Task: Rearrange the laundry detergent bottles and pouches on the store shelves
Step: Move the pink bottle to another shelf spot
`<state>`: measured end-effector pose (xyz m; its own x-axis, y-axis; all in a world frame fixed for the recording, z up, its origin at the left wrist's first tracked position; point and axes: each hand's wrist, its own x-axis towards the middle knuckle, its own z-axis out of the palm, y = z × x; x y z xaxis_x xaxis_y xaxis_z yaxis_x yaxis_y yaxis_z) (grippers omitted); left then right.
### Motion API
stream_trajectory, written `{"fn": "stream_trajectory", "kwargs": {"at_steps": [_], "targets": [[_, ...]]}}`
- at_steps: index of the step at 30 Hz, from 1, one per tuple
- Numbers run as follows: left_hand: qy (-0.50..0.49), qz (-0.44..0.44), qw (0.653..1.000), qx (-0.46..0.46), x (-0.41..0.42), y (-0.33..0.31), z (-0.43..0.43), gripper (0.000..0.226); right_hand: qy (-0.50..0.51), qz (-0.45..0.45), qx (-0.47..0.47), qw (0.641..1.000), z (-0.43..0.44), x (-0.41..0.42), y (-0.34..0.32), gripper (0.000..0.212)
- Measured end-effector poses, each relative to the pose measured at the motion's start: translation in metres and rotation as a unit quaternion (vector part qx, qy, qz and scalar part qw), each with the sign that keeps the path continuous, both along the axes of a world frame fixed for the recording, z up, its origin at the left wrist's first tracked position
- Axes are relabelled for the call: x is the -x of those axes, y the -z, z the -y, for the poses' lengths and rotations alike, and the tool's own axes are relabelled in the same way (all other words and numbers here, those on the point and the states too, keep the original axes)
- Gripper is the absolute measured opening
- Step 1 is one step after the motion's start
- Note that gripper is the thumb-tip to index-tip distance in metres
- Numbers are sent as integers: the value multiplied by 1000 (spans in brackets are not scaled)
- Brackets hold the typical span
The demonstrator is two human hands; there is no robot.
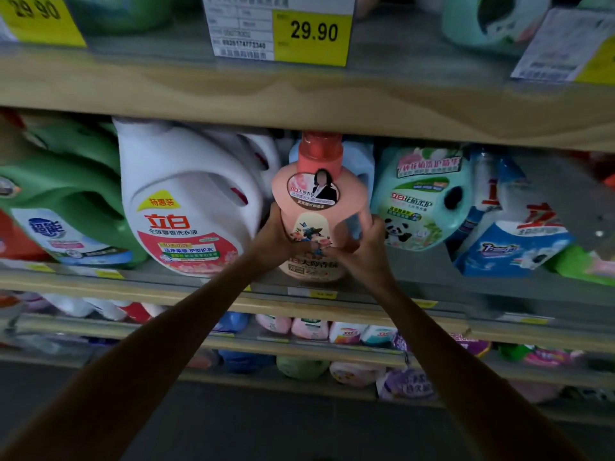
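Observation:
A pink detergent bottle [319,201] with a red cap stands upright at the front of the middle shelf [432,302]. My left hand [278,239] clasps its left side and my right hand [361,246] clasps its right side, fingers meeting over the lower label. A big white jug [189,201] sits just to its left. A teal panda bottle [421,197] sits just to its right, and a pale blue bottle [361,161] stands behind it.
A green jug [66,194] is at far left and blue-white pouches [509,234] lean at right. The shelf above [299,98] carries yellow 29.90 price tags [312,36] close over the pink cap. Lower shelves hold several small pouches.

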<state>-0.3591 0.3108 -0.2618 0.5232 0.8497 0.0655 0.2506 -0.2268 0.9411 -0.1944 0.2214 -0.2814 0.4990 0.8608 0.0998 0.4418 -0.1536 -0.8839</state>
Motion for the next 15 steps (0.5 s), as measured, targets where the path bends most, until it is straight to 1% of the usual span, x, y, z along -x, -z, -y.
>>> {"fn": "stream_trajectory", "kwargs": {"at_steps": [2, 4, 7, 10, 12, 15], "targets": [[-13, -1, 1000, 3, 3, 1, 5, 92, -5, 15, -10, 1000, 3, 2, -3, 98], [-6, 11, 1000, 3, 9, 1, 10, 86, -18, 25, -17, 999, 8, 4, -7, 97], [10, 26, 1000, 2, 18, 4, 21, 60, -38, 51, -22, 998, 14, 9, -16, 97], [-9, 57, 998, 18, 26, 9, 41, 41, -39, 126, -25, 991, 23, 16, -27, 93], [-21, 76, 997, 26, 30, 14, 54, 35, -39, 183, -22, 982, 31, 20, -35, 95], [-28, 79, 996, 16, 34, 12, 70, 29, -46, 253, -35, 966, 45, 25, -45, 92]]}}
